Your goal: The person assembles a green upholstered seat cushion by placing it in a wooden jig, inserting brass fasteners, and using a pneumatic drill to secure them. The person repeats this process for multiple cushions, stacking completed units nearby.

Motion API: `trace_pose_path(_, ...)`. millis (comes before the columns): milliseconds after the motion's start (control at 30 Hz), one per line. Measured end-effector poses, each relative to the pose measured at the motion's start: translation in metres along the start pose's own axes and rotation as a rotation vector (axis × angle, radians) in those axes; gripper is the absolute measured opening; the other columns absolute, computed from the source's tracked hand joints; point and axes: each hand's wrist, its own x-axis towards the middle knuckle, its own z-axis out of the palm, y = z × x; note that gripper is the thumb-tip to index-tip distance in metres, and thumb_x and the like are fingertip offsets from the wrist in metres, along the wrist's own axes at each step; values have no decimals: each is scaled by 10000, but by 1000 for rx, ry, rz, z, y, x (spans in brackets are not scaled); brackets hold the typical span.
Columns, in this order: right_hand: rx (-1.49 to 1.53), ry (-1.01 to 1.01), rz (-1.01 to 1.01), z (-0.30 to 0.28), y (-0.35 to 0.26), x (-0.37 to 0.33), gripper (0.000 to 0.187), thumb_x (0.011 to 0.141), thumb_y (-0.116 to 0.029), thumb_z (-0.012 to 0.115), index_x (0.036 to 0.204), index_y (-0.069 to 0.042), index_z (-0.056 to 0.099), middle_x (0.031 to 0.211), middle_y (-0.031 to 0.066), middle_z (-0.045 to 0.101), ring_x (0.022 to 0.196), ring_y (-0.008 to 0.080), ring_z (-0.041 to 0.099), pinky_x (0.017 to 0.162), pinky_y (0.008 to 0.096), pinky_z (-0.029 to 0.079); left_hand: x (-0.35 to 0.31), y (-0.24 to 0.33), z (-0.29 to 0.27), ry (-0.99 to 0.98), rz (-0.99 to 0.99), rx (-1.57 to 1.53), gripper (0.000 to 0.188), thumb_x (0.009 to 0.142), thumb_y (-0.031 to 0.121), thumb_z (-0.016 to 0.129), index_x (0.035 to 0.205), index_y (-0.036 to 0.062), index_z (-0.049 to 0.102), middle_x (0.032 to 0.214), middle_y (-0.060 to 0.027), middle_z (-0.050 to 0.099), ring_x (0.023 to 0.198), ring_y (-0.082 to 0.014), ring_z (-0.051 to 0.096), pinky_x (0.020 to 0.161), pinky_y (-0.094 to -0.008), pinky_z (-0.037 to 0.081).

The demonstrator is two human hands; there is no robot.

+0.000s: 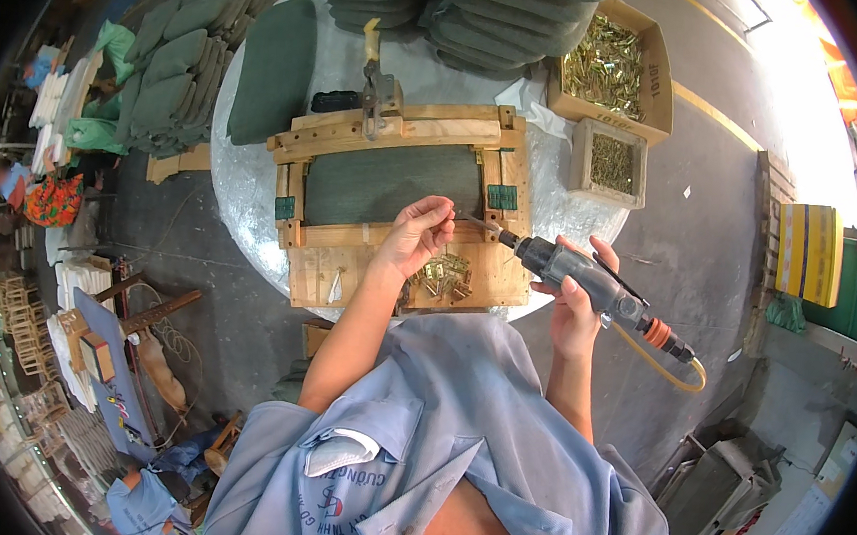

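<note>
My right hand (578,313) is wrapped round a dark pneumatic screwdriver (587,274), its bit pointing left over the front bar of a wooden jig (351,235). An orange fitting and a yellow air hose (684,382) trail from its back end. Just left of the bit, my left hand (419,235) is closed in a pinch; whatever its fingertips hold is too small to make out. Within the jig lies a dark green padded panel (384,187), with a toggle clamp (375,105) over the far bar. Close below my left hand is a heap of brass-coloured metal fittings (443,276).
Stacks of green pads (511,15) stand at the far side of the round, plastic-covered table (245,190). One green pad (275,70) lies at left. A cardboard box (660,80) of metal pieces and a wooden box (641,183) of small screws sit at right.
</note>
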Motion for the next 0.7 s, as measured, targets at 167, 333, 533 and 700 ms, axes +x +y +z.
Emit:
trace_pose_path(167,18,6,11,-1,-1,1,846,892,-203,839,1581,-62,370,1408,251,666,1205,342,730,808,443,722,0,3,5,-13,-3,57,117,1020,57,763,1130,31,792,967,-65,774,849,-154,753,745,-280,657)
trace_pose_path(333,12,11,29,-3,-2,4,807,888,-194,833,1561,-66,407,1364,233,691,1161,331,749,792,431,722,-5,11,8,-22,24,157,116,1015,45,763,1124,20,797,945,-61,768,853,-152,748,755,-293,641)
trace_pose_path(533,-51,31,97,-7,-12,13,747,886,-207,805,1535,-75,460,1272,209,717,1109,305,762,784,424,710,-8,26,6,-126,-31,512,84,1010,36,762,1084,18,796,901,-62,764,832,-151,748,752,-322,639)
trace_pose_path(700,-76,57,163,-16,-14,23,732,878,-221,797,1523,-87,478,1260,209,729,1080,288,765,860,438,680,-11,29,5,-205,-146,572,83,1009,48,764,1079,10,788,903,-54,760,818,-148,747,752,-325,650)
